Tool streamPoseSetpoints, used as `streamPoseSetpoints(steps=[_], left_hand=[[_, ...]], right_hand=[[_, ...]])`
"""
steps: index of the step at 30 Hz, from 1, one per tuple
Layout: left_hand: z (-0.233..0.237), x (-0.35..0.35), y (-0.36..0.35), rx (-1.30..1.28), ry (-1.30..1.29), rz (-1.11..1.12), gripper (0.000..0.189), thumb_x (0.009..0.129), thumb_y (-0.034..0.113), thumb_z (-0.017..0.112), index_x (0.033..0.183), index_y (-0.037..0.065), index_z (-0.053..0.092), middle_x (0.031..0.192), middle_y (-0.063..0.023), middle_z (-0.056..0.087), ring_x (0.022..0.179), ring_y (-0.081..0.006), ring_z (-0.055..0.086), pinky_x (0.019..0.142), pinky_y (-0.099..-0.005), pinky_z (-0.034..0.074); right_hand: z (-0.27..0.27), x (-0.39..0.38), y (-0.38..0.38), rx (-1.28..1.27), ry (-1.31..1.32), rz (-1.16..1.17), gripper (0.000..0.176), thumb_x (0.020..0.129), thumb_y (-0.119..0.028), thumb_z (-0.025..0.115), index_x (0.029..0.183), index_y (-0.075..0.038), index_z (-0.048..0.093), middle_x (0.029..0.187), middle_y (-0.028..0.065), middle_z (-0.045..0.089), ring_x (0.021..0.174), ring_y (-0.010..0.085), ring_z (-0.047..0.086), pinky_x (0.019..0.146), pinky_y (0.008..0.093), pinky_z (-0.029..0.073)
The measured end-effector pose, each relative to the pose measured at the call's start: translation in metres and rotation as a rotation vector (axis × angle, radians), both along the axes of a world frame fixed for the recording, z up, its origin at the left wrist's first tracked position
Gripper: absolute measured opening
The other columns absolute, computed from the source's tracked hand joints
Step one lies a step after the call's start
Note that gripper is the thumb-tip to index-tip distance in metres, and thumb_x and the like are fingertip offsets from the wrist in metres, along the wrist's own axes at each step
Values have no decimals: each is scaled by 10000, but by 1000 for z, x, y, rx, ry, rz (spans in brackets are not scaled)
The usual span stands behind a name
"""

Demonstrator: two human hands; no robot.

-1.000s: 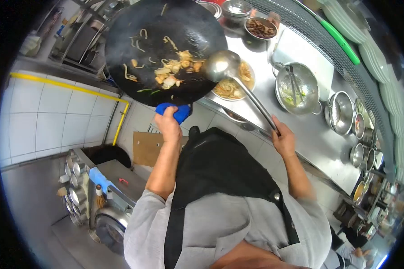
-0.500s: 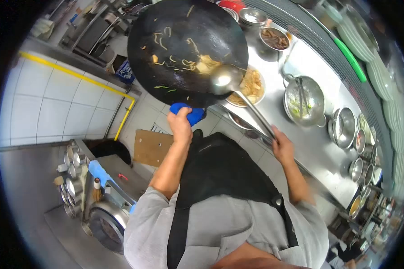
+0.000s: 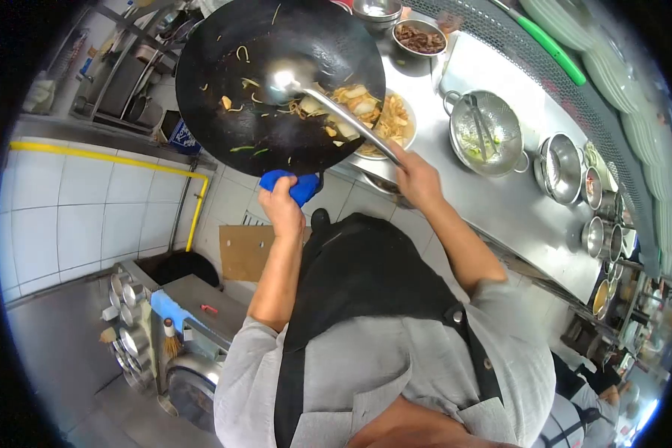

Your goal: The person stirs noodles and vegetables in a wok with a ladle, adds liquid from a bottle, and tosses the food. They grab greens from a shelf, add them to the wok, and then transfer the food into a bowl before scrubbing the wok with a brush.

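Observation:
My left hand is closed round a blue cloth at the near rim of a large black wok. The wok is tilted over the counter's edge, with noodles and pale vegetable pieces gathered at its right side. In my right hand is the long handle of a steel ladle, whose bowl is inside the wok. Partly hidden under the wok's right rim, a white plate bears noodles.
On the steel counter to the right stand a bowl of dark brown strips, a two-handled colander with tongs in it, and several steel bowls. Stacked white plates line the far right. Another person shows at lower right.
My right hand has moved up and left, carrying the ladle's bowl deeper into the wok. More noodles and vegetables now lie at the wok's right side. The view has shifted slightly.

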State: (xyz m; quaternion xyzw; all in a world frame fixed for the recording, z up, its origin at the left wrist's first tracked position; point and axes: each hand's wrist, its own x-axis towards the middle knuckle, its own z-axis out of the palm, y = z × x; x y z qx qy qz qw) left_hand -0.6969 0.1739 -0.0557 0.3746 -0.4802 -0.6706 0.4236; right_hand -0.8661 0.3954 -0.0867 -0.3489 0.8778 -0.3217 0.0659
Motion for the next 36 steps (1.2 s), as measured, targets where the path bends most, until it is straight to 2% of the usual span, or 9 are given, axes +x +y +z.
streamPoseSetpoints(steps=[12, 18, 20, 22, 24, 26, 27, 32, 36], left_hand=[[-17, -14, -15, 48, 43, 31, 53, 782, 38, 648, 822, 15, 621, 829, -61, 622, 787, -186, 595, 746, -311, 499], [-6, -14, -8, -1, 19, 69, 42, 764, 13, 654, 787, 15, 619, 778, -39, 610, 716, -165, 583, 701, -300, 503], [-1, -12, -4, 14, 15, 57, 41, 765, 12, 652, 783, 16, 616, 779, -41, 608, 727, -166, 583, 707, -299, 501], [2, -10, 3, 32, -4, 22, 40, 766, 10, 649, 780, 16, 612, 781, -44, 605, 737, -167, 584, 712, -297, 500], [5, -10, 4, 32, 40, 55, 40, 768, 5, 643, 786, 15, 609, 782, -47, 595, 752, -167, 577, 723, -294, 497], [4, -7, 1, 33, 68, 34, 42, 771, 0, 638, 797, 11, 606, 781, -48, 586, 755, -168, 572, 731, -296, 497], [-1, -4, -2, 30, 58, 27, 41, 775, 0, 637, 801, 11, 606, 780, -47, 586, 754, -165, 572, 727, -297, 499], [-1, -6, -6, 7, 64, 80, 35, 787, 3, 636, 793, 12, 603, 785, -45, 593, 741, -154, 572, 705, -295, 499], [-2, -9, -8, 0, 50, 122, 26, 791, -3, 634, 799, 8, 613, 782, -44, 613, 710, -149, 573, 690, -291, 505]], right_hand=[[-5, 42, 165, 125, 111, -258, 628, 841, -32, 669, 1428, -237, 587, 878, 112, 637, 762, 331, 644, 724, 422, 544], [1, 23, 71, -118, -61, -125, 595, 859, -64, 684, 1429, -203, 591, 952, 130, 687, 791, 290, 687, 751, 388, 563], [18, 24, 6, -215, -210, -38, 556, 886, -74, 661, 1432, -153, 588, 1206, 163, 700, 894, 246, 717, 803, 347, 571], [12, 21, -39, -348, -94, 170, 593, 904, -102, 668, 1476, -168, 526, 1318, 181, 648, 1112, 350, 668, 926, 386, 554], [17, 21, -34, -227, -140, 194, 586, 920, -128, 657, 1485, -179, 511, 1334, 168, 635, 1163, 369, 630, 954, 389, 541], [-8, 14, -7, -105, -33, 169, 565, 919, -136, 644, 1470, -197, 532, 1215, 151, 670, 1085, 363, 647, 910, 406, 545], [-4, 13, 21, 44, -37, 113, 584, 897, -90, 642, 1459, -219, 546, 1026, 126, 670, 948, 345, 659, 831, 424, 545], [-12, 21, 151, 126, 56, -63, 634, 871, -31, 660, 1453, -256, 547, 921, 111, 638, 838, 327, 659, 751, 433, 549], [1, 21, 159, 126, 41, -117, 643, 845, -6, 685, 1440, -224, 577, 859, 108, 614, 770, 302, 639, 722, 405, 540]])
